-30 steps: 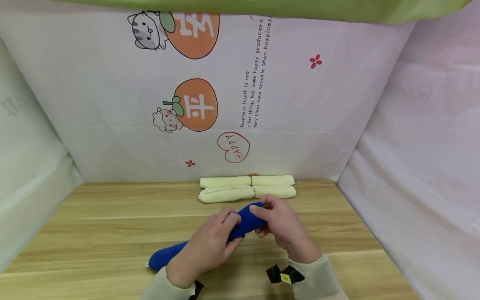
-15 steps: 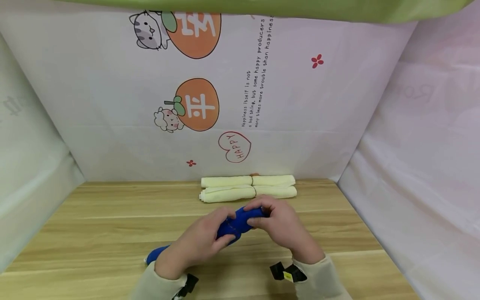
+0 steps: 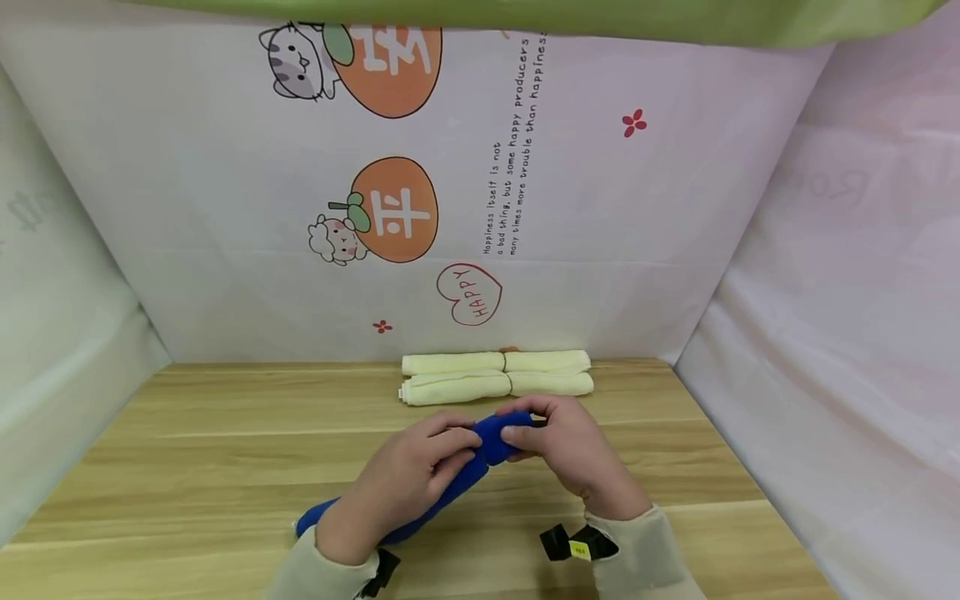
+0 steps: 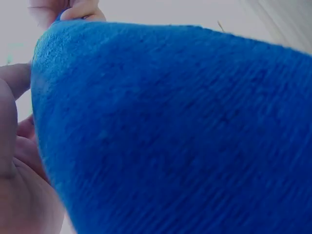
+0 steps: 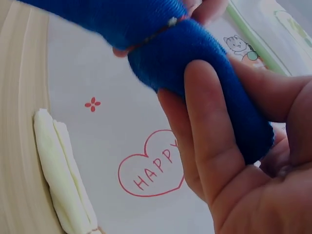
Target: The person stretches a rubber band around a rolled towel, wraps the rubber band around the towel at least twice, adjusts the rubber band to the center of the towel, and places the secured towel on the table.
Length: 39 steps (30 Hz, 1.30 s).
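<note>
A rolled blue towel (image 3: 457,490) slants above the wooden table, its lower left end partly behind my left forearm. My left hand (image 3: 408,471) holds the roll near its middle, fingertips close to a thin dark band (image 5: 156,35) that cinches the towel. In the right wrist view the band shows a small pale knot. My right hand (image 3: 573,446) grips the upper right end of the roll between thumb and fingers. In the left wrist view the towel (image 4: 170,131) fills most of the picture and hides much of the left hand's grip.
Two rolled pale yellow towels (image 3: 457,387), each with a thin band round its middle, lie side by side at the back of the wooden table (image 3: 225,442). Behind them stands a printed white cloth wall (image 3: 570,208). White cloth also closes both sides.
My left hand has turned and shifted on the blue roll, so more of the towel's near side shows beneath it. The right hand stays at the upper end, its fingers slightly moved.
</note>
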{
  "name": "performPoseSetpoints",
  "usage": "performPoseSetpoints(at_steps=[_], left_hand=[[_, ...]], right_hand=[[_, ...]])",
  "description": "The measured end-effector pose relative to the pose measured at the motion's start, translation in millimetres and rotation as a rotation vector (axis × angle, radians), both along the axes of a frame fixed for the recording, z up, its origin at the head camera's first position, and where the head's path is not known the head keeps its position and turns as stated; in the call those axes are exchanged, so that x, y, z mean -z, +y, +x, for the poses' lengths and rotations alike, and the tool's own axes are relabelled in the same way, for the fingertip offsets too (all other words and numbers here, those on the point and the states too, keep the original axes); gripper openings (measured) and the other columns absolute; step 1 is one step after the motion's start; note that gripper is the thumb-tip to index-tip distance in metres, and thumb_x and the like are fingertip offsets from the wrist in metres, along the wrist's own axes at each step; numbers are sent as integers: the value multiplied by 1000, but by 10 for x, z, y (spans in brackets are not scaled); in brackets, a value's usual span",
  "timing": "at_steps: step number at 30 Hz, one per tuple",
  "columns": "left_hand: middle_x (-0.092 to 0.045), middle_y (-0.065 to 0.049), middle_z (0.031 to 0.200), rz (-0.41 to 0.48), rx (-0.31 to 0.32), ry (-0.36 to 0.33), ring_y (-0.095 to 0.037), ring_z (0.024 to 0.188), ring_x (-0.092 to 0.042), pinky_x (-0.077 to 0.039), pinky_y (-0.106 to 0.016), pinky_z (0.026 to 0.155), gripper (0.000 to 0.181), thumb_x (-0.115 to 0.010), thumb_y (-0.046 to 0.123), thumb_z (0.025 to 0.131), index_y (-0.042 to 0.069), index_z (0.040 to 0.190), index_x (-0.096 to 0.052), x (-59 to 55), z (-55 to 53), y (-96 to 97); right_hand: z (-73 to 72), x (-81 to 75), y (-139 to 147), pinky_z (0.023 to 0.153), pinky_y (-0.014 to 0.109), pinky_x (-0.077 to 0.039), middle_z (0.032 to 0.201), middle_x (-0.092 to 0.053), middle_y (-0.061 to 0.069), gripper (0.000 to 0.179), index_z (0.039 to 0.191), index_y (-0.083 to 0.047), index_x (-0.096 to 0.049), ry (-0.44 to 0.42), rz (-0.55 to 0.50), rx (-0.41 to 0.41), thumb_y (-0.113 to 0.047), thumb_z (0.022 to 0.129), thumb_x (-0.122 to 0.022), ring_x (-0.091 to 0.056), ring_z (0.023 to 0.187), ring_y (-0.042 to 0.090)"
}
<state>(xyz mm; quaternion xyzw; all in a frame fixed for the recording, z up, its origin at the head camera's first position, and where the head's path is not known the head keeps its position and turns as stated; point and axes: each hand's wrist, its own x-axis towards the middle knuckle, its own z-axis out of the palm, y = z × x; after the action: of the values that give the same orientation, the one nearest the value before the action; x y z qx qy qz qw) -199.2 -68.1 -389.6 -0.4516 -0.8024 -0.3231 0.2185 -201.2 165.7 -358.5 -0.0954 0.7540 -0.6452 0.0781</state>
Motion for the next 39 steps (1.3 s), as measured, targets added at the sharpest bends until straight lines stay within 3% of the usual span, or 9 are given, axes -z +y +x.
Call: performPoseSetpoints(at_steps=[6, 9, 15, 18, 24, 28, 34, 37, 39], left_hand=[[-62, -2, 114, -72, -19, 55, -15, 94, -65, -55, -28, 79, 13, -74, 9, 91, 11, 103, -72, -7, 1, 25], [-59, -3, 115, -94, -9, 13, -14, 93, -64, -55, -27, 77, 7, -73, 9, 92, 13, 96, -70, 2, 0, 36], [-52, -4, 125, -207, -10, -112, -17, 100, -62, -54, -29, 80, 6, -69, 15, 92, 18, 86, -69, 6, 19, 35], [-51, -2, 126, -215, -54, -145, -16, 99, -61, -54, -32, 79, 2, -70, 21, 93, 20, 92, -69, 0, 33, 26], [-54, -1, 120, -143, -209, -97, -15, 90, -60, -54, -35, 75, 31, -77, 29, 89, 20, 115, -63, 49, 33, 100], [-58, -1, 113, -130, -221, -137, -14, 87, -61, -55, -35, 74, 29, -77, 20, 89, 17, 113, -62, 75, 31, 95], [-64, 0, 107, -112, -168, -304, -13, 91, -61, -53, -39, 79, 22, -70, 16, 93, 14, 112, -59, 21, 20, 14], [-66, 1, 108, -108, -154, -369, -12, 95, -62, -53, -40, 80, 19, -68, 18, 96, 16, 112, -59, 14, 17, -7], [-65, 1, 110, -110, -137, -366, -13, 98, -62, -53, -40, 82, 19, -68, 18, 96, 16, 113, -59, 18, 19, -8]], right_hand=[[-16, 13, -54, 77, 41, -57, 111, -63, 21, 20, 108, 9, -68, -56, -90, 19, 1, 90, -71, -67, 92, 31], [-23, 10, -73, 77, 40, -57, 109, -63, 20, 19, 107, 10, -68, -63, -97, 27, 1, 90, -70, -67, 91, 29], [-44, -24, -41, 72, 38, -58, 105, -62, 21, 17, 106, 10, -68, -42, -89, 119, 2, 91, -69, -67, 80, 27], [-71, -30, -54, 72, 38, -58, 108, -61, 21, 17, 108, 8, -69, -60, -70, 153, 0, 92, -69, -66, 81, 27], [-119, -34, -135, 65, 32, -57, 113, -60, 20, 23, 112, 5, -66, -107, -102, 211, -10, 94, -70, -65, 88, 29], [-113, -3, -134, 65, 35, -58, 115, -59, 20, 26, 114, 1, -66, -92, -48, 170, -15, 94, -71, -66, 90, 30], [-52, 37, -32, 78, 42, -54, 127, -58, 13, 42, 127, -22, -66, 78, 189, -19, -22, 87, -79, -62, 99, 29], [-51, 56, -21, 78, 41, -54, 118, -64, 10, 34, 121, -20, -70, 100, 215, -46, -21, 88, -78, -65, 93, 26], [-56, 73, -28, 77, 41, -55, 113, -65, 11, 28, 116, -14, -71, 67, 185, -25, -18, 89, -77, -68, 87, 26]])
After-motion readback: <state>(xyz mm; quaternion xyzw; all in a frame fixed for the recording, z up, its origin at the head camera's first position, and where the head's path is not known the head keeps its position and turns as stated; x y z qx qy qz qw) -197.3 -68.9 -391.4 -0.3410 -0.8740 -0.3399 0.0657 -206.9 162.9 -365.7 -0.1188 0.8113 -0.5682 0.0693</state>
